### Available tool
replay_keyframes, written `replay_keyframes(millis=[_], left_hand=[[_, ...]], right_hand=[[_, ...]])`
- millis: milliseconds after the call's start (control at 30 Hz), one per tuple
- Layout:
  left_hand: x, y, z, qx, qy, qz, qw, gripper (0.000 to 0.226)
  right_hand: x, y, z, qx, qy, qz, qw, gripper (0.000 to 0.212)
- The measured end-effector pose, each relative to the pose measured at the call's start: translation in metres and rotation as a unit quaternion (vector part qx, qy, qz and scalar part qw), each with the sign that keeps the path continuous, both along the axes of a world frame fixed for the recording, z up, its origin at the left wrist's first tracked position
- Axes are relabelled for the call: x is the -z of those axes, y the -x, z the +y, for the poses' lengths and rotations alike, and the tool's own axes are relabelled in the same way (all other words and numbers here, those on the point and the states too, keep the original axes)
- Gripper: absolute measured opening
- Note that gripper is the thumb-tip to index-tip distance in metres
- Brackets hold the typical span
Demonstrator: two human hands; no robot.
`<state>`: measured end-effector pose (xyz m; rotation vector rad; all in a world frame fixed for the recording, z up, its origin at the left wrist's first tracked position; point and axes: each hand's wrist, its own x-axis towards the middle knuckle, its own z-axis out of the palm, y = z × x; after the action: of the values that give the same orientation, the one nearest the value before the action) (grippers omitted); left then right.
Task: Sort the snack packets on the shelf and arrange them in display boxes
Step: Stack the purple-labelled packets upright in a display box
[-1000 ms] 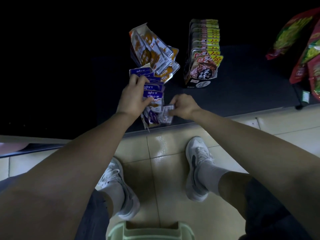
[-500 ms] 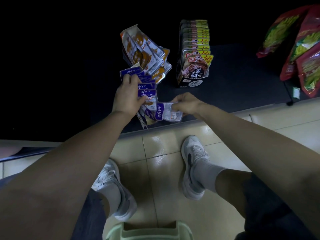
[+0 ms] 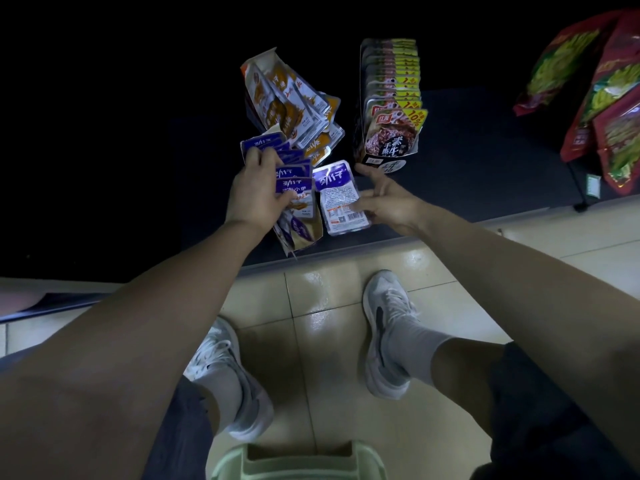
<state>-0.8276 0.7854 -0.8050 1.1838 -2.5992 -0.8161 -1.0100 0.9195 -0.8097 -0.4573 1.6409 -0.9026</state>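
1. Purple-and-white snack packets [image 3: 294, 174]: one overlapping row standing in a cardboard display box [image 3: 301, 235] at the front edge of the dark shelf [image 3: 485, 174]. The left hand [image 3: 258, 192] grips the row from above, with fingers curled over the packet tops and the thumb on the front packet.
2. Loose purple packet [image 3: 341, 199]: same brand, back face up. It has a purple band at the top and a white panel of small print and a barcode below. It is flat, glossy and looks sealed. It sits just right of the row. The right hand [image 3: 388, 202] holds it by its right edge, fingertips pinching and thumb raised clear.
3. Orange packets [image 3: 291, 102]: in their own box directly behind the purple row, leaning and fanned out unevenly.
4. Brown packets with yellow corner flashes [image 3: 391, 98]: in a dark box to the right, standing in an even row.
5. Red-and-green bags [image 3: 606, 98]: far right, well apart. I cannot tell whether they belong to this job.
6. Progress, as judged: each kind already has its own box, and the brown row looks finished. Remaining work is to slot the loose purple packet into its row and square up the orange packets.
7. Also present: tiled floor [image 3: 329, 289], white trainers [image 3: 388, 323], and a pale green plastic item [image 3: 298, 462] at the bottom edge.
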Motion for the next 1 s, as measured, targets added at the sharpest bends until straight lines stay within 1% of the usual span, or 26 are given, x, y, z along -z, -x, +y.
replay_keyframes(millis=[33,100,133,200,233,300,467,567,633,700,800,900,1000], left_hand=[[0.000,0.000,0.000,0.000,0.001,0.001,1.000,0.049],[-0.001,0.000,0.000,-0.002,0.003,0.000,1.000,0.049],[-0.001,0.001,-0.001,-0.003,0.002,-0.002,1.000,0.049],[-0.001,0.002,0.000,-0.006,0.002,-0.005,1.000,0.049],[-0.001,0.002,0.000,-0.007,0.002,-0.005,1.000,0.049],[0.000,0.003,0.001,-0.009,0.002,-0.005,1.000,0.050],[0.000,0.003,0.000,-0.010,0.005,-0.008,1.000,0.052],[0.000,0.003,0.000,-0.012,0.004,-0.005,1.000,0.051],[0.000,0.003,-0.001,-0.015,0.005,-0.003,1.000,0.049],[0.000,0.003,-0.002,-0.015,0.004,-0.002,1.000,0.048],[0.001,0.002,-0.003,-0.013,0.000,0.004,1.000,0.047],[0.001,0.002,-0.003,-0.014,-0.002,0.008,1.000,0.047],[0.000,0.001,-0.003,-0.015,-0.011,0.010,1.000,0.048]], right_hand=[[0.002,-0.003,-0.001,-0.005,-0.004,0.017,1.000,0.052],[0.006,-0.006,-0.003,-0.002,0.001,0.075,0.997,0.024],[0.007,-0.008,-0.004,0.012,0.007,0.106,0.994,0.018],[0.007,-0.014,-0.009,0.027,0.019,0.160,0.987,0.029],[0.007,-0.019,-0.011,0.015,0.026,0.171,0.985,0.032],[0.008,-0.030,-0.016,-0.027,0.039,0.164,0.985,0.032],[0.012,-0.041,-0.024,-0.027,0.059,0.088,0.994,0.031],[0.009,-0.040,-0.024,-0.022,0.082,0.008,0.996,0.030],[0.008,-0.040,-0.024,-0.010,0.102,-0.032,0.994,0.023],[0.011,-0.040,-0.024,0.007,0.115,-0.013,0.993,0.020],[0.017,-0.037,-0.024,0.039,0.108,0.071,0.991,0.032],[0.015,-0.034,-0.024,0.061,0.088,0.102,0.989,0.042],[0.014,-0.028,-0.021,0.062,0.077,0.141,0.985,0.052]])
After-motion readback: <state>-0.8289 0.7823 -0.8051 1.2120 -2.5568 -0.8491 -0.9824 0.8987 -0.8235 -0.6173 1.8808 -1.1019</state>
